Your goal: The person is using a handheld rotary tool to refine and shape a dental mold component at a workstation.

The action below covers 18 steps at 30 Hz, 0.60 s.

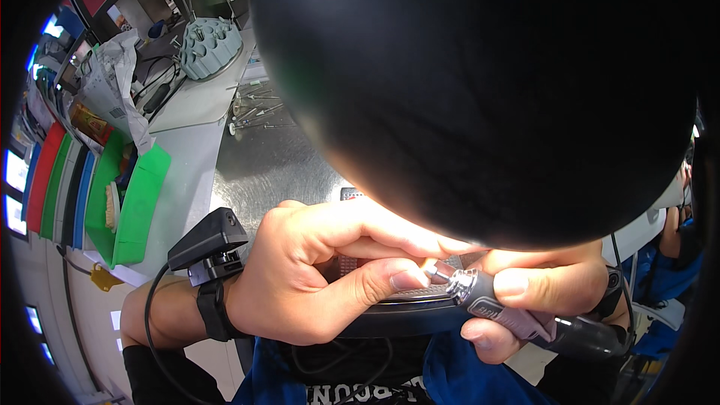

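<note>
A small pale workpiece [429,265] is sitting pinched at the fingertips of the left hand [315,277], just in front of the person's chest and low in the picture, near the middle. The thumb [379,279] and the forefinger are closing tightly on it (its shape is too small to tell). The metal nose of a grey and black handheld rotary tool [517,315] is touching this piece from the right side. The right hand [540,292] is wrapping its fingers fully around the tool body. A black device on a strap [210,244] is sitting on the left wrist. Behind the hands, a shiny steel worktop [277,165] is carrying thin metal burs [255,109], and further left a green plastic tray [139,202] is standing beside a round grey-green tool holder with holes [208,46].
</note>
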Motion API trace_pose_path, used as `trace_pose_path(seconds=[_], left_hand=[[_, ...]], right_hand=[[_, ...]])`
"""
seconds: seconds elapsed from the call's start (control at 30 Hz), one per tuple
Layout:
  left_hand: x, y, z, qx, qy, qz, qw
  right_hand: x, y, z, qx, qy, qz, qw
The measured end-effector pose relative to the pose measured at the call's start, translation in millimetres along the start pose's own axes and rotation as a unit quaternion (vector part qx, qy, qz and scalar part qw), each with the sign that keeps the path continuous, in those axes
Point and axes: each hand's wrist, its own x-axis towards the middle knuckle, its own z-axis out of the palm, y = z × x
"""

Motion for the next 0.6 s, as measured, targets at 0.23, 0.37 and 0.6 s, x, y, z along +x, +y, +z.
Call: trace_pose_path(seconds=[0.23,0.37,0.6], left_hand=[[1.6,-1.8,3.9,-0.025,0.014,0.017,0.999],[7.4,2.3,4.3,0.001,-0.010,0.012,1.000],[-1.0,0.1,6.5,-0.060,0.033,-0.026,0.997]], right_hand=[[-13.5,18.1,18.4,-0.051,0.208,-0.165,0.963],[-17.7,12.9,20.0,-0.046,0.205,-0.191,0.959],[-2.3,23.8,6.7,-0.076,0.063,-0.250,0.963]])
